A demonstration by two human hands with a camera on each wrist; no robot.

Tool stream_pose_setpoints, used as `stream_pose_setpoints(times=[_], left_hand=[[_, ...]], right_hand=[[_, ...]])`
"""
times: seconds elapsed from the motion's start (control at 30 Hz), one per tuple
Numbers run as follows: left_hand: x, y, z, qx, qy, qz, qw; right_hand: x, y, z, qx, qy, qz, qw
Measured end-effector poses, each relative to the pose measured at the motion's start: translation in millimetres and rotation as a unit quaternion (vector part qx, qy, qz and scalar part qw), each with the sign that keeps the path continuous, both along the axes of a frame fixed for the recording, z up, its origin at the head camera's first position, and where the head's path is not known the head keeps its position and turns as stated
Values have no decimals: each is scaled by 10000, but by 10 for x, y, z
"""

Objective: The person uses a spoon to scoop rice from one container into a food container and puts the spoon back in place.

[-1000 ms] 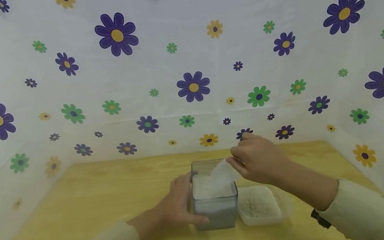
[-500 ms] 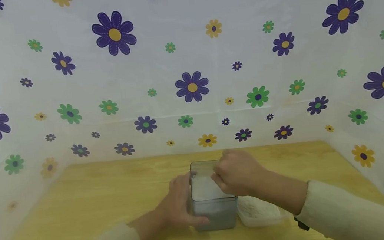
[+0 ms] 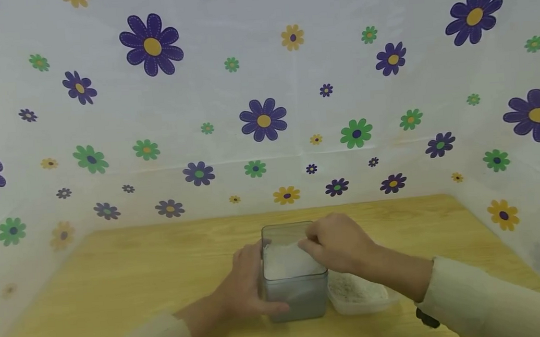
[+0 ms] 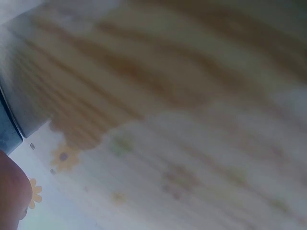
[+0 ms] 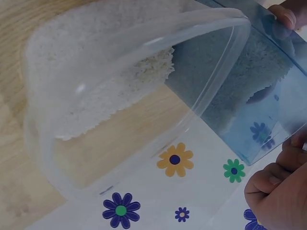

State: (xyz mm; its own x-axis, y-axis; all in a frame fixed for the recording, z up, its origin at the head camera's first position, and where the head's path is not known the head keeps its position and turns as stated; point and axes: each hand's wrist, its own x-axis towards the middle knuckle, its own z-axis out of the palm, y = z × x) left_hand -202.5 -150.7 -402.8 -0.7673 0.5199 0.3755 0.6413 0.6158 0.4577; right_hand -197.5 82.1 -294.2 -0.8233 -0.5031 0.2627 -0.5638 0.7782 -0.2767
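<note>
A tall, clear grey-blue container [image 3: 298, 299] of white rice [image 5: 261, 60] stands upright on the table. My left hand [image 3: 246, 287] grips it from the left, thumb across the front wall and fingers along the side. Over its right rim, my right hand [image 3: 343, 244] curls its fingers around a whitish translucent scoop, which is mostly hidden by the hand and hard to tell from the rice. Just right of the container sits a low, clear plastic tub [image 3: 362, 307], with more rice [image 5: 110, 91] heaped toward one side. The left wrist view is blurred and catches little of the hand.
The wooden table [image 3: 164, 264] stretches out to both sides and behind the container. A white plastic sheet [image 3: 208, 94] printed with flowers closes off the back and both sides. A dark object [image 3: 427, 318] shows beneath the right sleeve.
My right hand has moved left and down from beside the container to its rim, lowering the scoop into the rice. The left hand keeps its grip. The head view has shifted slightly.
</note>
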Motion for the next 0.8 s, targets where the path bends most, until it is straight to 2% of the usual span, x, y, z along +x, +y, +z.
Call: stream_pose_setpoints(times=[0.2, 0.3, 0.5, 0.8], left_hand=[[15, -14, 48, -57, -126, 59, 9999], [10, -6, 59, -126, -38, 71, 9999], [-12, 7, 72, -21, 124, 29, 9999], [7, 6, 25, -13, 72, -10, 10000]], right_hand=[[-16, 65, -26, -715, -558, -298, 9954], [-12, 95, -36, -917, -597, -327, 9935], [-11, 109, -30, -964, -384, -310, 9941], [-11, 187, -23, -1557, -924, -537, 9820]])
